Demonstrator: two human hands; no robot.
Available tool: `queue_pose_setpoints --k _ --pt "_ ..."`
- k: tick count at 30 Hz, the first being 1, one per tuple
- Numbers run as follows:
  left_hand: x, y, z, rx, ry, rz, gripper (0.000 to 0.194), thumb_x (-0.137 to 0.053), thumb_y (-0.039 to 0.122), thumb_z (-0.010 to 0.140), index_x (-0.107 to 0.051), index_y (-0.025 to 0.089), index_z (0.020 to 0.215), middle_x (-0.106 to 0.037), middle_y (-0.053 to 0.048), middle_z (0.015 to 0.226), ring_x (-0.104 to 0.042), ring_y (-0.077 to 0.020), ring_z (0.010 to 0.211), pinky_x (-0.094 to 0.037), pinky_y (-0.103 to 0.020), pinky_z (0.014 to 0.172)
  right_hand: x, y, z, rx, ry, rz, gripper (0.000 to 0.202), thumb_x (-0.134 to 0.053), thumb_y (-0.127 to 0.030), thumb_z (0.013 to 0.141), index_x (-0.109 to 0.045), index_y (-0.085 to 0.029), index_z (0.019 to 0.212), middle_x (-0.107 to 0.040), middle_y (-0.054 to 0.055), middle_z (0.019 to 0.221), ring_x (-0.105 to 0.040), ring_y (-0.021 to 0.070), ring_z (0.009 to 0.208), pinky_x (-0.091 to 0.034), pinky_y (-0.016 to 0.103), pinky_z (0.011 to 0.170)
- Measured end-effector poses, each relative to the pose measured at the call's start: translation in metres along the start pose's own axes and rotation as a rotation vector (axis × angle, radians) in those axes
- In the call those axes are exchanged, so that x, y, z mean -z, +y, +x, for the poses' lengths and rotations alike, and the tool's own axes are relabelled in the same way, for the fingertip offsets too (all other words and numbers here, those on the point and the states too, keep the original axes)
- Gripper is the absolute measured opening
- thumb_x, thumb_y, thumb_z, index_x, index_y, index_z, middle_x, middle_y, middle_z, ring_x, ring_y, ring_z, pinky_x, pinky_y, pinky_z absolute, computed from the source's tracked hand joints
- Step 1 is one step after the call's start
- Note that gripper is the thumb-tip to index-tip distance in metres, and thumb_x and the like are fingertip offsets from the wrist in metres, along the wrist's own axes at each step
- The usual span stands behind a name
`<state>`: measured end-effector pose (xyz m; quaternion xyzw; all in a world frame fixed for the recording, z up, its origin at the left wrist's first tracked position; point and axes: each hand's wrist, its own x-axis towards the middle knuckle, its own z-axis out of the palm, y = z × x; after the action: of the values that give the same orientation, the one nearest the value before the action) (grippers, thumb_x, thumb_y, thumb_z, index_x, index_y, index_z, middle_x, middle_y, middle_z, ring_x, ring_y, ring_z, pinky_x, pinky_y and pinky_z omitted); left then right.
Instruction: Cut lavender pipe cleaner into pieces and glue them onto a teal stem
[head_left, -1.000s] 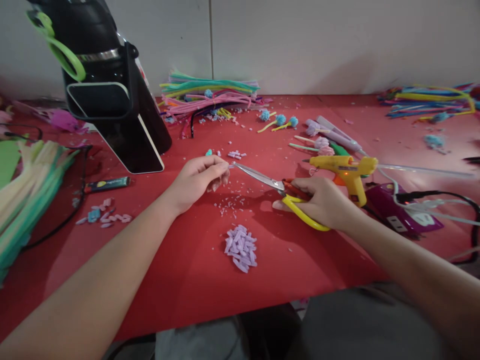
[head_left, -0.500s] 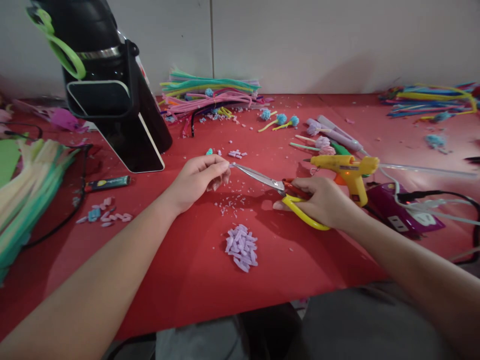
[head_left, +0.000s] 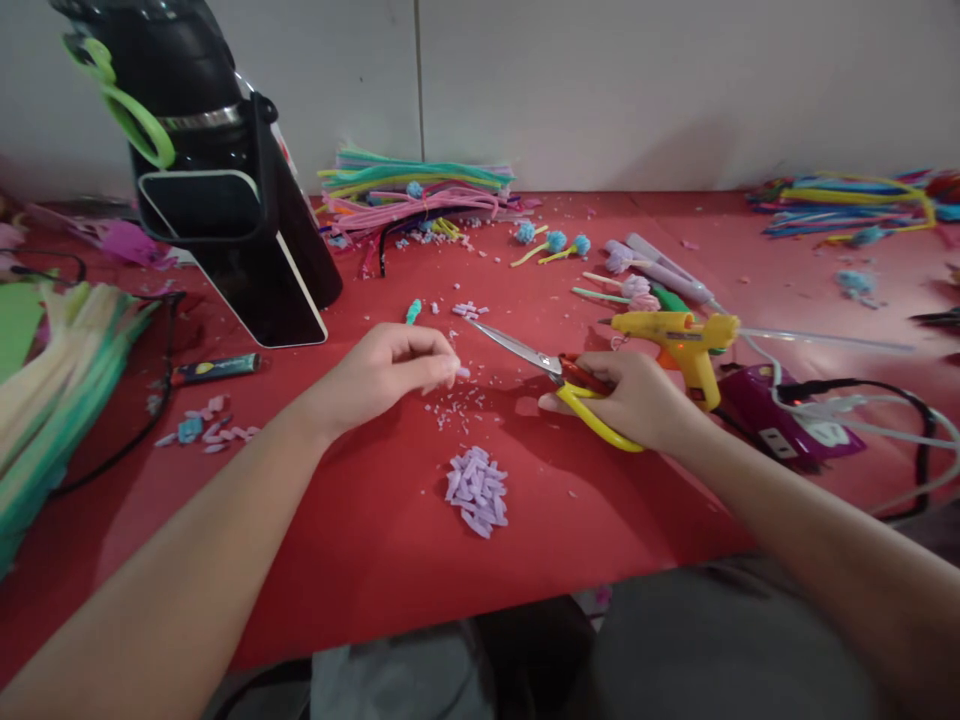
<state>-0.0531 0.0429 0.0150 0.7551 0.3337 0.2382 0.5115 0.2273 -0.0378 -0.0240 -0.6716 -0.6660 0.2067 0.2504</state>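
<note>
My left hand [head_left: 405,368] pinches a small lilac piece [head_left: 463,372] between thumb and fingertips, above scattered lilac trimmings [head_left: 456,408]. In my right hand [head_left: 630,397] are the scissors [head_left: 525,352], with one yellow and one red handle; their blades look closed and point left, the tip a little above and right of the lilac piece, apart from it. A heap of cut lilac pieces [head_left: 478,491] lies on the red table [head_left: 360,560] nearer the front edge. A few more lilac bits [head_left: 470,310] lie beyond the blade tip.
A black bottle with a phone [head_left: 240,260] stands at the back left. Pipe cleaners [head_left: 420,185] lie by the wall. The yellow glue gun [head_left: 679,340] and a purple power strip [head_left: 787,415] sit right of my right hand. A lighter [head_left: 217,368] lies at the left.
My left hand has moved down and slightly toward me, so the lilac piece is now away from the scissor tip. The scissors have shifted slightly left in view.
</note>
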Motion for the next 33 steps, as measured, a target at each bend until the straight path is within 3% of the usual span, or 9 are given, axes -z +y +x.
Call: queue_pose_setpoints --k 5,7,10,13,17,20,26,29,33 --pt "-0.005 0.025 -0.017 0.106 -0.436 0.138 0.023 -0.064 0.035 0.087 -0.070 0.016 0.075 -0.069 -0.001 0.071 -0.059 -0.0124 0.066 -0.044 -0.024 0.062 0.001 0.000 0.001 -0.005 -0.015 0.002 0.071 -0.069 -0.085 0.062 -0.036 -0.022 0.060 -0.028 -0.005 0.061 -0.029 0.0102 0.059 -0.022 0.027 0.051" --pt "-0.011 0.027 -0.020 0.148 -0.496 0.183 0.027 -0.063 0.039 0.089 -0.070 0.017 0.075 -0.069 -0.001 0.072 -0.058 -0.0116 0.065 -0.043 -0.023 0.060 0.002 -0.002 0.001 -0.021 -0.029 -0.012 0.070 -0.068 -0.086 0.062 -0.037 -0.022 0.061 -0.029 -0.005 0.061 -0.029 0.0104 0.059 -0.022 0.028 0.052" --pt "-0.014 0.025 -0.021 0.175 -0.401 0.277 0.039 -0.061 0.047 0.091 -0.062 0.017 0.065 -0.057 0.002 0.061 -0.047 -0.0092 0.057 -0.035 -0.023 0.054 0.002 -0.004 0.001 -0.026 -0.046 -0.022 0.071 -0.066 -0.087 0.062 -0.037 -0.022 0.060 -0.029 -0.005 0.061 -0.029 0.0103 0.058 -0.022 0.028 0.052" --pt "-0.009 0.021 -0.019 0.161 -0.195 0.367 0.048 -0.056 0.052 0.093 -0.050 0.017 0.060 -0.044 0.004 0.056 -0.039 -0.0092 0.053 -0.028 -0.025 0.052 0.004 -0.007 0.000 -0.027 -0.033 -0.047 0.070 -0.064 -0.087 0.065 -0.037 -0.022 0.060 -0.031 -0.005 0.058 -0.031 0.0104 0.056 -0.023 0.027 0.051" --pt "0.007 0.015 -0.014 0.042 0.172 0.422 0.032 -0.056 0.044 0.093 -0.062 0.018 0.076 -0.060 0.001 0.074 -0.054 -0.0131 0.070 -0.040 -0.026 0.066 0.014 -0.018 -0.005 -0.088 -0.004 -0.294 0.059 -0.065 -0.078 0.070 -0.048 -0.022 0.067 -0.051 -0.001 0.062 -0.042 0.0133 0.056 -0.027 0.028 0.054" --pt "0.017 0.009 -0.011 0.062 0.339 0.492 0.023 -0.058 0.038 0.091 -0.065 0.017 0.083 -0.068 -0.002 0.082 -0.058 -0.0152 0.074 -0.043 -0.028 0.072 0.027 -0.030 -0.012 -0.102 -0.127 -0.504 0.045 -0.061 -0.067 0.079 -0.061 -0.023 0.076 -0.066 0.005 0.074 -0.053 0.0181 0.062 -0.028 0.030 0.057" --pt "0.016 -0.003 -0.001 0.069 0.338 0.565 0.019 -0.058 0.035 0.090 -0.067 0.019 0.090 -0.072 -0.004 0.089 -0.060 -0.0163 0.077 -0.047 -0.029 0.074 0.045 -0.039 -0.022 -0.091 -0.174 -0.665 0.042 -0.049 -0.059 0.089 -0.068 -0.021 0.087 -0.074 0.010 0.091 -0.062 0.0234 0.073 -0.028 0.031 0.061" --pt "0.014 -0.004 0.020 0.082 0.274 0.643 0.016 -0.058 0.030 0.089 -0.068 0.019 0.096 -0.073 -0.005 0.096 -0.063 -0.0180 0.082 -0.048 -0.031 0.077 0.046 -0.035 -0.024 -0.095 -0.195 -0.621 0.035 -0.051 -0.051 0.089 -0.067 -0.021 0.083 -0.073 0.009 0.087 -0.060 0.0219 0.071 -0.028 0.031 0.061" --pt "0.014 0.003 0.057 0.108 0.199 0.838 0.019 -0.057 0.025 0.088 -0.069 0.020 0.101 -0.070 -0.009 0.112 -0.065 -0.0220 0.097 -0.048 -0.034 0.083 0.045 -0.028 -0.024 -0.094 -0.116 -0.508 0.026 -0.053 -0.043 0.088 -0.063 -0.020 0.080 -0.070 0.007 0.081 -0.055 0.0190 0.069 -0.029 0.030 0.061"
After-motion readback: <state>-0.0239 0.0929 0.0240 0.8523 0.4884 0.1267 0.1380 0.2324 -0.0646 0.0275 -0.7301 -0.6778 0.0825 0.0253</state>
